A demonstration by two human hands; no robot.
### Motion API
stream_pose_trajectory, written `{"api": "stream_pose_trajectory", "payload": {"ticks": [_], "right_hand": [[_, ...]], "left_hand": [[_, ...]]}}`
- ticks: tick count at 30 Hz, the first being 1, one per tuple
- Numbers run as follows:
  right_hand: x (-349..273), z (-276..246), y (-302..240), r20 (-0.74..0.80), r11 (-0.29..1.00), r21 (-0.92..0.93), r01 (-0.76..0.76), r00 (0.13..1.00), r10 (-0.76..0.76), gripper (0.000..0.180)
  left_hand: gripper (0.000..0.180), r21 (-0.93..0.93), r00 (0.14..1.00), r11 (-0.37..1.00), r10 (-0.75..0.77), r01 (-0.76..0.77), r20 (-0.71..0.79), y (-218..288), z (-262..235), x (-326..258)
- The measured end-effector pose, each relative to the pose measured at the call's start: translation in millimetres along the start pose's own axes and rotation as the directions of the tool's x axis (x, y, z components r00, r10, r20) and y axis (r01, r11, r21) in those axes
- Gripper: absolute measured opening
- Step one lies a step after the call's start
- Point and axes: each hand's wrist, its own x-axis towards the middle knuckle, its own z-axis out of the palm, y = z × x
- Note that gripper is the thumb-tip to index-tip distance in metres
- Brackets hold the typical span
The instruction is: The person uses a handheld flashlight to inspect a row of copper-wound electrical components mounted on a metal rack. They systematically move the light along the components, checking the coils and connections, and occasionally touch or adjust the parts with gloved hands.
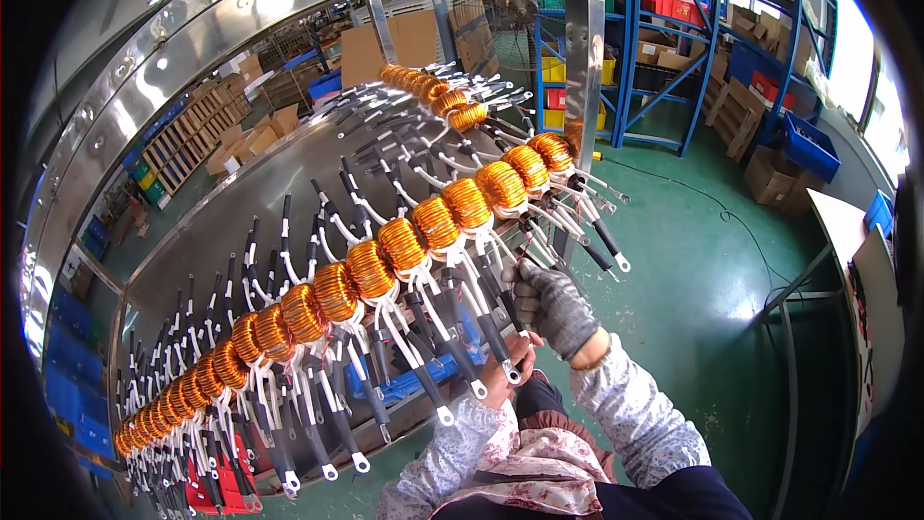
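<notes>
A long row of copper-wound toroidal coils point(404, 244) runs diagonally across a metal rack. White leads with black sleeves and ring terminals point(478, 389) stick out on both sides. My right hand point(556, 306), in a grey glove, is closed among the leads below the coils at the row's right end; what its curled fingers grip is hidden. Just below and left of it is my bare left hand point(507, 377), fingers bent together. A black-sleeved lead point(496, 342) crosses in front of the left hand and covers part of it. What that hand holds does not show clearly.
A shiny metal frame point(582, 58) rises around the rack. Behind the main row lies a second, shorter row of coils point(423, 87). Blue shelving point(630, 48) with coloured bins stands at the back right. A table point(847, 241) is at the right; a cable point(727, 212) lies on the green floor.
</notes>
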Motion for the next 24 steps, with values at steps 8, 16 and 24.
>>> {"api": "stream_pose_trajectory", "payload": {"ticks": [8,16,24], "right_hand": [[-5.5,-16.7,13.7,0.046,0.999,-0.039,0.029,0.999,-0.028,0.036],[11.8,-0.5,5.3,0.134,0.970,0.238,-0.046,0.991,0.015,0.025],[10.4,2.6,10.6,0.080,0.967,0.256,0.003,0.996,-0.024,0.026]], "left_hand": [[0.033,0.002,0.998,0.999,-0.049,0.049,-0.026,1.9,-4.2,-4.6],[0.029,0.034,0.996,0.997,-0.074,0.075,-0.044,-0.7,-3.9,-4.3],[0.026,0.041,0.996,0.998,-0.051,0.054,-0.068,3.1,-1.3,-6.5]]}}
